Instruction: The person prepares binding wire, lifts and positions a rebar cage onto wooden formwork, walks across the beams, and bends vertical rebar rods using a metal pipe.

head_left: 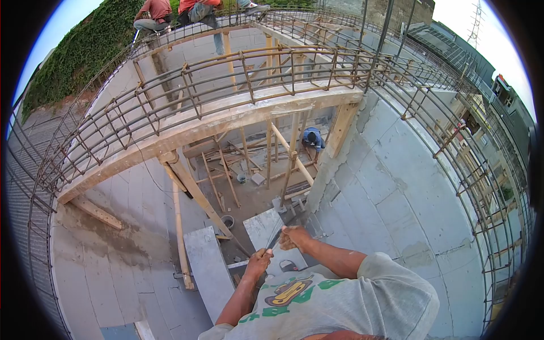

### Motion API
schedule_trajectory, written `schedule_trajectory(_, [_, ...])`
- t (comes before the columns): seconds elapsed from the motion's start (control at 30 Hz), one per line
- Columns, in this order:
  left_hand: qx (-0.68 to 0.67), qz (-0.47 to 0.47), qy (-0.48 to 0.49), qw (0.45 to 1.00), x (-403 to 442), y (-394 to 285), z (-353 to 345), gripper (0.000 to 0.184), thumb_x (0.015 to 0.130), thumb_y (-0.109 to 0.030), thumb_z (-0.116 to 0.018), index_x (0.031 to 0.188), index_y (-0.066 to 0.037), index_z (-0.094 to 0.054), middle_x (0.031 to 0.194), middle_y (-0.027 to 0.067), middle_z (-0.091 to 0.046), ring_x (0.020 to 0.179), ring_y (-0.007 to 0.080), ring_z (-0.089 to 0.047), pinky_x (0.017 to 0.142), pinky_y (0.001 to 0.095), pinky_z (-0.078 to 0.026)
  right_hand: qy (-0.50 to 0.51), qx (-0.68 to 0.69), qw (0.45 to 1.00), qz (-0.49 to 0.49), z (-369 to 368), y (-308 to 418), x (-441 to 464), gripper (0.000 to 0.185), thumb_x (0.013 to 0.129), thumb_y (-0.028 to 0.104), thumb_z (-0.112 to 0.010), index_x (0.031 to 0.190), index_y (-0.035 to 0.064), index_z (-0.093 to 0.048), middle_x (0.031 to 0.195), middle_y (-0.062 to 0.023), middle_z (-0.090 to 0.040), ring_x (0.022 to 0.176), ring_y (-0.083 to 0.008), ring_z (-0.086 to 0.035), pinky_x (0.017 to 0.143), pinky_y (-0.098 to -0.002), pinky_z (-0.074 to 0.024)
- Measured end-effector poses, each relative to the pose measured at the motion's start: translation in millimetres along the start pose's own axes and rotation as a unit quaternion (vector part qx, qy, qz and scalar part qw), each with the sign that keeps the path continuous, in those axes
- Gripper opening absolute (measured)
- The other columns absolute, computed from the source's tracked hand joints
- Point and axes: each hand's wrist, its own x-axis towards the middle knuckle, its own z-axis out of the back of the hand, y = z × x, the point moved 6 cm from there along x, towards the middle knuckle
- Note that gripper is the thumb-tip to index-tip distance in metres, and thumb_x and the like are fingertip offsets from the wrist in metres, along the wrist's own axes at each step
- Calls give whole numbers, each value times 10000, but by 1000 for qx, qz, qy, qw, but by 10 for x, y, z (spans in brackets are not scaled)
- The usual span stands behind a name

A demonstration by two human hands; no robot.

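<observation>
Both of my hands are in front of my grey shirt, high above the floor. My left hand (259, 262) is closed around the lower end of a bundle of thin wires (275, 238). Up and to the right, my right hand (294, 238) has its fingers closed at the bundle's upper part, near a dark end. The bundle slants between the two hands. Below them lie pale boards (263, 226), one under the wires and another (209, 266) to the left.
A rebar cage (243, 71) runs along a wooden-formed beam (226, 110) ahead, and another along the right block wall (391, 170). Timber props (198, 192) stand below. A person in blue (313, 139) bends on the lower floor; other people (198, 8) sit at the top left.
</observation>
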Motion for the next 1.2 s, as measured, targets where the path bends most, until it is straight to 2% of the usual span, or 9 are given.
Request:
schedule_trajectory(0.13, [127, -43, -40, 990, -34, -86, 33, 406, 872, -405, -540, 807, -7, -583, 640, 88, -568, 593, 195, -535, 566, 325, -414, 49, -295, 944, -137, -58, -84, -274, 539, 870, 496, -499, 793, -21, -627, 708, -185, -640, 686, -291, -647, 651, -373, -537])
schedule_trajectory(0.23, [235, -48, -52, 969, 21, -59, 25, 419, 836, -414, -558, 854, 1, -612, 764, 183, -612, 747, 304, -593, 672, 390, -445, -17, -609, 752, 252, -308, 37, -368, 513, 856, 494, -508, 758, 11, -651, 623, -179, -618, 646, -354, -627, 643, -422, -515])
schedule_trajectory(0.3, [244, -61, -36, 967, 104, 68, -13, 422, 816, -414, -565, 892, -4, -627, 851, 223, -626, 842, 352, -604, 724, 414, -450, -3, -596, 740, 312, -496, 176, -609, 312, 827, 313, -554, 944, 29, -613, 852, -165, -619, 848, -364, -600, 752, -428, -480])
schedule_trajectory(0.47, [199, -56, 60, 976, -54, -300, -29, 365, 788, -359, -591, 936, -29, -640, 897, 219, -636, 862, 323, -619, 747, 392, -459, 42, -630, 576, 520, -624, 150, -714, 360, 744, 125, -584, 1086, 50, -501, 1128, -158, -504, 1086, -304, -507, 859, -407, -433])
schedule_trajectory(0.57, [167, -78, 66, 981, -179, -535, 42, 371, 759, -335, -625, 889, 13, -634, 738, 157, -635, 703, 246, -603, 653, 365, -450, 16, -593, 569, 570, -571, 195, -669, 268, 717, 109, -591, 971, 37, -546, 1016, -171, -577, 985, -324, -565, 830, -426, -444])
schedule_trajectory(0.67, [194, -45, 73, 977, -303, -762, 72, 337, 762, -334, -642, 810, -1, -628, 605, 47, -535, 568, 153, -495, 538, 316, -391, 58, -652, 633, 412, -454, 282, -341, 193, 710, 121, -584, 888, 45, -580, 858, -154, -631, 840, -337, -614, 746, -440, -472])
schedule_trajectory(0.87, [32, 34, 126, 991, -435, -826, -34, 368, 809, -402, -644, 851, -37, -613, 577, -53, -409, 517, 70, -376, 468, 240, -280, 83, -657, 585, 469, -566, 717, -543, 188, 743, 255, -607, 776, 71, -585, 723, -131, -633, 659, -333, -620, 570, -450, -475])
schedule_trajectory(0.97, [-86, 145, 261, 951, -422, -629, -158, 522, 858, -476, -562, 959, 35, -599, 542, -37, -351, 476, 77, -341, 452, 244, -279, 101, -645, 541, 531, -697, 848, -586, 205, 747, 276, -609, 730, 75, -573, 680, -110, -620, 614, -335, -614, 544, -452, -475])
schedule_trajectory(1.2, [-240, 103, 291, 920, -518, -902, -175, 554, 914, -495, -448, 867, 42, -578, 539, -67, -268, 434, 51, -212, 400, 224, -185, 101, -651, 469, 588, -835, 1153, -887, 120, 664, 189, -603, 712, 89, -558, 630, -72, -589, 613, -304, -611, 582, -413, -487])
